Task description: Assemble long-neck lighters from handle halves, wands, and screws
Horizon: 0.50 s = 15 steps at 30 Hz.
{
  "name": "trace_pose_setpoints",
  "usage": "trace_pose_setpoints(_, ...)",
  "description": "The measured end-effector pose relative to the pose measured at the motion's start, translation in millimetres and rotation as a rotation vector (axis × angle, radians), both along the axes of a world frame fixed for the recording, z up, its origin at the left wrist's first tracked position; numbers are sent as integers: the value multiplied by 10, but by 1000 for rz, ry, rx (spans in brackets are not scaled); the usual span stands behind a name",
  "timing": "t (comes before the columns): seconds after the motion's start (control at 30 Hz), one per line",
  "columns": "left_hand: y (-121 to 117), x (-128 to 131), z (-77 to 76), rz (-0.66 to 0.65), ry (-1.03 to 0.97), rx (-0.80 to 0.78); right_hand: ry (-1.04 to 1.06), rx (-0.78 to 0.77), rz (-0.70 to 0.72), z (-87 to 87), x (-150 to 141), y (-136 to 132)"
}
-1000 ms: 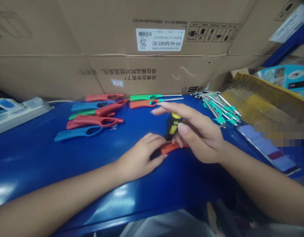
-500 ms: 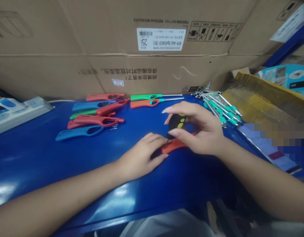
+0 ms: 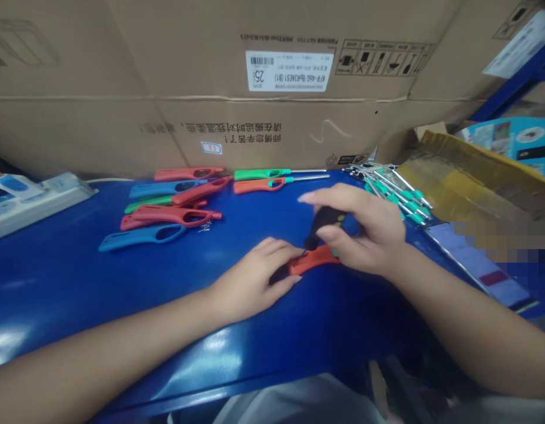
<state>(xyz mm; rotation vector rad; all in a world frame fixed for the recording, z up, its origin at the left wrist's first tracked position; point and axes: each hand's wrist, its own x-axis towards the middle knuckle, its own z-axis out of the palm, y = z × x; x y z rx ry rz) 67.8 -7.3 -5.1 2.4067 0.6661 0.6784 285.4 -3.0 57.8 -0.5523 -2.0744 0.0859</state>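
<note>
My left hand (image 3: 258,277) rests on the blue table, its fingers and thumb closed on the handle end of an orange gas lighter (image 3: 314,259) that lies flat. In my right hand (image 3: 363,232) is a black and yellow screwdriver (image 3: 320,227), held by its handle between thumb and fingers. The screwdriver leans, its tip down at the lighter's handle close to my left fingertips. Whether the tip sits in a screw cannot be made out. My right hand hides the lighter's far end.
Red, blue and green lighter handles (image 3: 139,237) lie at the back left, near small screws (image 3: 205,226). Two lighters with metal tubes (image 3: 258,185) lie behind my hands. Metal tubes with green parts (image 3: 409,203), a phone (image 3: 479,265) and a carton (image 3: 471,176) are right; a power strip (image 3: 42,203) is left.
My right hand has shifted slightly to the right, and the screwdriver has gone from nearly upright to tilted, its handle leaning right. My left hand and the orange lighter stay in place.
</note>
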Motion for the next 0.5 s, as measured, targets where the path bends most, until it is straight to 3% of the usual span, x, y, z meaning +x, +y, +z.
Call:
trace_pose_setpoints(0.13,0,0,-2,2,9,-6,46,-300,89,-43,-27,-27)
trace_pose_setpoints(0.3,-12,-9,-3,1,7,7,14,10,-43,-32,-43,-53)
trace_pose_setpoints(0.5,-14,-8,6,16,22,-2,40,-202,80,53,-44,-90)
